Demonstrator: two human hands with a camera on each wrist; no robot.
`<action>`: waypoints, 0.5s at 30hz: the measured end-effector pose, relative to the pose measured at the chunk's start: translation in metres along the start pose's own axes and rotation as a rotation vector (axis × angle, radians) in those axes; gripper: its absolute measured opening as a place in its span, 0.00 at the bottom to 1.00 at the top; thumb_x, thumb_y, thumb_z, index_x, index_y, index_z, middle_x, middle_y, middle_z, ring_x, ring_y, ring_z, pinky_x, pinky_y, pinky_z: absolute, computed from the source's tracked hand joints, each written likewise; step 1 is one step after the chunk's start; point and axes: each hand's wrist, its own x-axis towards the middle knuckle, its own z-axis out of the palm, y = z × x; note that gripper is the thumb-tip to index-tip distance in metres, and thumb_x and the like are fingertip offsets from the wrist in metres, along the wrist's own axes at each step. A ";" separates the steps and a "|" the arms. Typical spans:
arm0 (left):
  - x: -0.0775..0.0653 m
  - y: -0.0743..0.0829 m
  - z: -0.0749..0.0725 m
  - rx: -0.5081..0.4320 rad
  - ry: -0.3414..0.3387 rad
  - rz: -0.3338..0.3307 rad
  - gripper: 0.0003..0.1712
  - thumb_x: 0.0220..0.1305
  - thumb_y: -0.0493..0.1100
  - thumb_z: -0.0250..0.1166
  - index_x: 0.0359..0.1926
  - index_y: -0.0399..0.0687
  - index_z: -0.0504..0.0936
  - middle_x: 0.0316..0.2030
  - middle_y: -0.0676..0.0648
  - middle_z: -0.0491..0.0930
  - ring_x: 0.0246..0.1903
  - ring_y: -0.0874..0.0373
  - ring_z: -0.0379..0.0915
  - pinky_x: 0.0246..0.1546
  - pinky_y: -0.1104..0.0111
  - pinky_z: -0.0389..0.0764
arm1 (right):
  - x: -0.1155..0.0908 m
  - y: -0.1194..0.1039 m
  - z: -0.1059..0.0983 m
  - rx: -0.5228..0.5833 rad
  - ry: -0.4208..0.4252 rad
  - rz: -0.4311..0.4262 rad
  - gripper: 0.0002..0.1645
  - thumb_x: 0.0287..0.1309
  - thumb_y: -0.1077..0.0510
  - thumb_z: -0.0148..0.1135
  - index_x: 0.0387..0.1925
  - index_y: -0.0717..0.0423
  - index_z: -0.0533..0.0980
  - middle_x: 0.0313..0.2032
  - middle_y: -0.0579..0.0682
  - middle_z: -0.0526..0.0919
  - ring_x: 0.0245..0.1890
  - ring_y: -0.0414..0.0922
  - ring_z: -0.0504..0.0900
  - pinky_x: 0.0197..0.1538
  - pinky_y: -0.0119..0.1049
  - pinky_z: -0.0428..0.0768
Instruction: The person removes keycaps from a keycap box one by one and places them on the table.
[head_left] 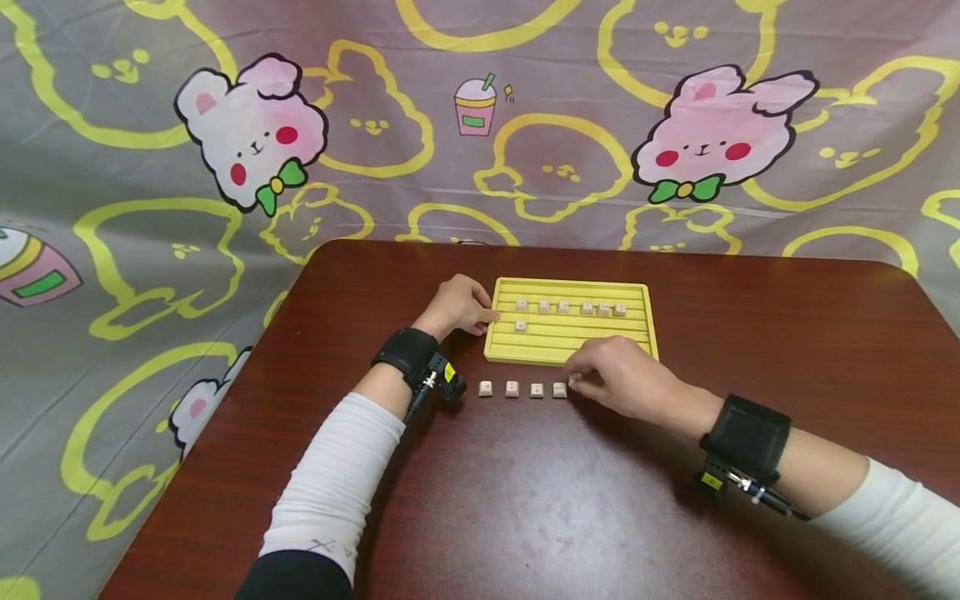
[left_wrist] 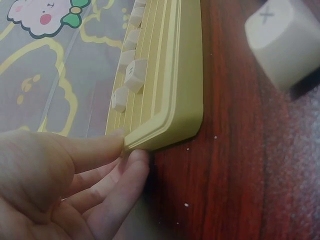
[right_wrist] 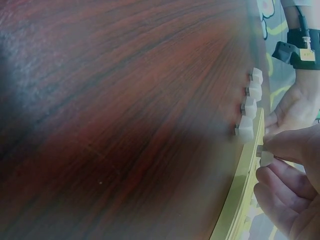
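Note:
A yellow ridged tray (head_left: 555,353) lies on the table, with several white keycaps in its upper row and a single keycap (head_left: 521,327) in the row below. My left hand (head_left: 457,304) pinches the tray's left edge between thumb and fingers, as the left wrist view shows close up. My right hand (head_left: 626,375) is by the tray's front edge. In the right wrist view its thumb and fingertip pinch a white keycap (right_wrist: 266,158), partly hidden by the fingers. Just left of that hand, several loose keycaps stand in a row, the nearest being a keycap (head_left: 559,390).
The reddish-brown wooden table (head_left: 510,508) extends toward me and to both sides. A patterned cloth (head_left: 555,100) with cartoon rabbits hangs behind its far edge. Another loose keycap (left_wrist: 285,42) looms large in the left wrist view.

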 end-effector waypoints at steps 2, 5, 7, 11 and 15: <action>0.000 0.000 0.000 0.001 0.001 0.001 0.14 0.61 0.38 0.71 0.45 0.35 0.81 0.43 0.37 0.81 0.26 0.57 0.83 0.31 0.68 0.89 | -0.001 0.000 0.000 -0.007 0.005 -0.001 0.06 0.58 0.60 0.70 0.37 0.48 0.86 0.35 0.42 0.87 0.38 0.38 0.84 0.41 0.35 0.85; 0.001 0.000 0.000 0.004 0.003 -0.001 0.14 0.61 0.38 0.71 0.45 0.35 0.81 0.43 0.37 0.81 0.25 0.58 0.82 0.31 0.68 0.89 | -0.002 0.001 0.000 -0.016 0.008 -0.001 0.05 0.57 0.60 0.70 0.35 0.47 0.86 0.34 0.41 0.87 0.37 0.37 0.84 0.40 0.35 0.84; 0.001 0.000 0.001 0.001 0.005 -0.004 0.14 0.61 0.38 0.71 0.44 0.35 0.81 0.42 0.37 0.81 0.24 0.58 0.82 0.31 0.68 0.89 | -0.003 0.002 0.001 -0.018 0.004 0.000 0.05 0.58 0.60 0.70 0.35 0.47 0.86 0.33 0.41 0.87 0.37 0.37 0.84 0.40 0.35 0.84; 0.002 -0.001 0.001 -0.004 0.007 -0.008 0.14 0.60 0.38 0.71 0.44 0.35 0.81 0.43 0.37 0.80 0.24 0.58 0.81 0.31 0.68 0.89 | -0.005 0.002 0.002 -0.013 0.000 0.006 0.04 0.58 0.59 0.70 0.35 0.48 0.86 0.33 0.41 0.87 0.36 0.36 0.84 0.40 0.35 0.84; 0.003 -0.001 0.001 -0.004 0.008 -0.011 0.14 0.60 0.38 0.71 0.44 0.35 0.81 0.44 0.36 0.79 0.24 0.58 0.82 0.30 0.68 0.89 | -0.006 0.002 0.003 -0.011 -0.004 0.015 0.04 0.57 0.60 0.70 0.35 0.48 0.86 0.33 0.41 0.87 0.35 0.36 0.84 0.39 0.34 0.84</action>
